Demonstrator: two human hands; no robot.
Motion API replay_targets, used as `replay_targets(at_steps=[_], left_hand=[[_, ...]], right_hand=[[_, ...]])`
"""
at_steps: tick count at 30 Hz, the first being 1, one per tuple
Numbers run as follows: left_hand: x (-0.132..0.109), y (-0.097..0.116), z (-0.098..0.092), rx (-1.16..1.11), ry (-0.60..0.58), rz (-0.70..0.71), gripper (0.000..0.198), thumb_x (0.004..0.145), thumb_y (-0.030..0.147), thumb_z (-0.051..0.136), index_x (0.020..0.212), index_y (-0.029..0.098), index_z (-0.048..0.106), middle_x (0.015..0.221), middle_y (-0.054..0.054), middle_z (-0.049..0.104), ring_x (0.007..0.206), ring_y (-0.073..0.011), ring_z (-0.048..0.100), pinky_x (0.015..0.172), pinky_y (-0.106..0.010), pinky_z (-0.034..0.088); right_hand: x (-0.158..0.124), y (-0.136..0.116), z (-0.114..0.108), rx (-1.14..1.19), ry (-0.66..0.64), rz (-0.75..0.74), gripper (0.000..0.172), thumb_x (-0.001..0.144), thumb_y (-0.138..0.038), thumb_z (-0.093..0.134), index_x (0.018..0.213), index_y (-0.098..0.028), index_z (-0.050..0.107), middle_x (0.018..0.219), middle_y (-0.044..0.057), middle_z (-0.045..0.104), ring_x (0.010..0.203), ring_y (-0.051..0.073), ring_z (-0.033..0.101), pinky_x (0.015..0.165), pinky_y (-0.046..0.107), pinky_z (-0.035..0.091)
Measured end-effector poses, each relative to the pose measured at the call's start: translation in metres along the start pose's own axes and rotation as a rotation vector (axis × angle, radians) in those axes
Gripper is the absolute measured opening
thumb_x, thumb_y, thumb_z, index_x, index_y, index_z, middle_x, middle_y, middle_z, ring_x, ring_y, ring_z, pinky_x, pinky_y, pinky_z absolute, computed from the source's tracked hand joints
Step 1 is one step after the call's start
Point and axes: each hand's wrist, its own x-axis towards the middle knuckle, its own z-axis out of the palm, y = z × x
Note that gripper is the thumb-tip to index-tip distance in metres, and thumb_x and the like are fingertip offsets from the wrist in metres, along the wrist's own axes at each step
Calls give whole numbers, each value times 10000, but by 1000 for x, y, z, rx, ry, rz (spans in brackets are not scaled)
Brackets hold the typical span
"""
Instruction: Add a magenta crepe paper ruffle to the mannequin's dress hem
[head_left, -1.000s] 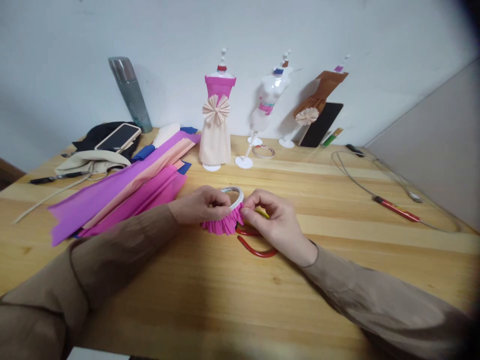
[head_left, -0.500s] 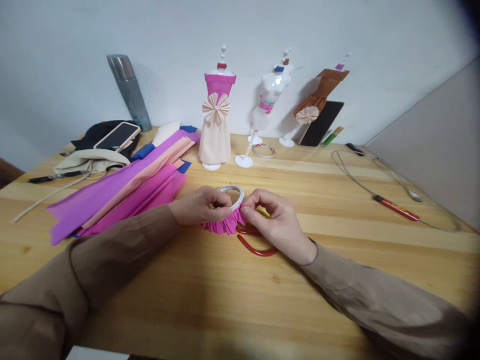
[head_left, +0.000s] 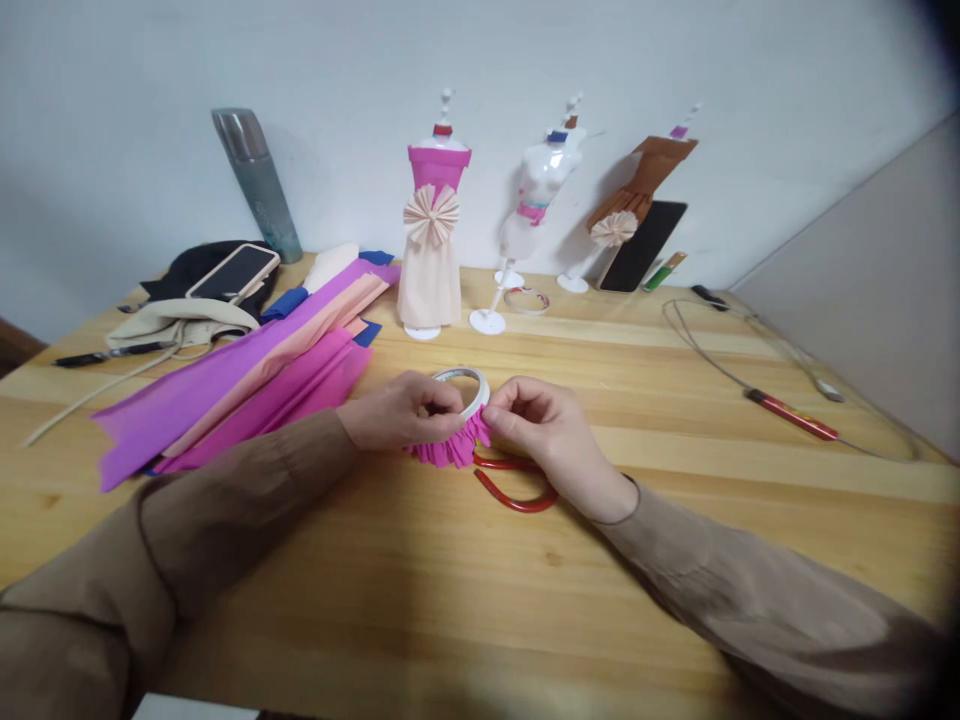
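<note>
Ruffled pink crepe paper (head_left: 452,450) is pinched between my two hands above the table. My left hand (head_left: 405,410) is closed on its left part, thumb and fingers pressed together. At its upper right end, the thumb and forefinger of my right hand (head_left: 553,432) grip the gathered edge. A white roll of tape (head_left: 482,390) is right behind the paper, and its lower part is hidden. Under my right hand lies a tool with curved red handles (head_left: 517,503); its other end is covered, so its kind cannot be made out.
To the left lie purple, peach and pink paper sheets (head_left: 225,375), a phone (head_left: 236,272) and a pen (head_left: 112,353). Small dress forms stand at the back, one in a pink and cream dress (head_left: 430,280). A red-handled wire tool (head_left: 791,415) lies right.
My right hand has shifted and turned slightly, hiding the yellow part that showed beneath it. My left hand keeps its hold with almost no movement.
</note>
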Motion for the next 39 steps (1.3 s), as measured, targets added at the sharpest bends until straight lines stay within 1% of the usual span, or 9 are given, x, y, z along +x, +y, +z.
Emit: replay_targets(at_steps=[6,12,17,22,26,30,34,37,39], left_hand=[[-1,-2,1,23,5,-15,279,806,229,491,549,165,406,518,56,354,493,-66,334,468,-213,247],[-3,-3,7,90,52,18,247,766,178,512,546,172,398,511,53,369,495,-69,326,466,-214,245],[-3,-1,6,19,10,-14,266,781,207,519,556,176,381,519,57,334,493,-66,314,464,-213,239],[-1,2,1,-94,-4,-10,301,805,241,518,544,167,387,531,58,315,502,-65,305,472,-212,247],[0,2,0,-135,28,-39,334,802,285,512,527,169,363,541,56,308,516,-67,311,487,-216,254],[-1,-1,-1,-138,66,-69,344,809,326,499,533,169,366,543,53,328,526,-72,329,503,-218,273],[0,-4,-2,-134,94,-61,332,799,326,496,536,174,363,526,55,319,522,-76,331,499,-219,271],[0,-5,-2,-111,84,-65,308,795,315,483,545,174,372,527,55,321,515,-75,331,496,-221,264],[1,-5,-2,-73,83,-51,292,788,300,481,546,172,380,531,52,332,520,-77,339,499,-222,265]], right_hand=[[3,4,-2,126,-31,113,260,658,-347,775,622,-161,597,575,-21,586,523,83,464,515,240,349],[11,8,-8,285,-146,293,286,582,-314,830,566,-152,594,549,-28,569,516,71,459,538,240,338],[12,6,-11,278,-171,275,262,583,-289,832,593,-153,608,570,-31,565,538,79,457,545,244,320],[10,2,-11,389,-261,253,277,702,-351,755,593,-154,595,573,-31,541,547,87,448,562,254,334],[11,4,-12,433,-237,247,254,704,-323,761,599,-150,607,590,-24,556,559,89,461,583,251,350],[12,8,-13,478,-213,231,306,762,-404,715,628,-156,597,608,-18,535,591,110,485,595,260,362],[14,9,-13,439,-193,230,323,735,-400,747,612,-160,570,584,-24,526,556,102,450,571,256,341],[14,6,-11,442,-177,243,325,718,-415,759,627,-161,579,599,-22,536,573,108,469,588,260,362],[15,4,-10,446,-200,259,313,712,-416,766,657,-157,598,622,-19,550,591,109,487,600,259,374]])
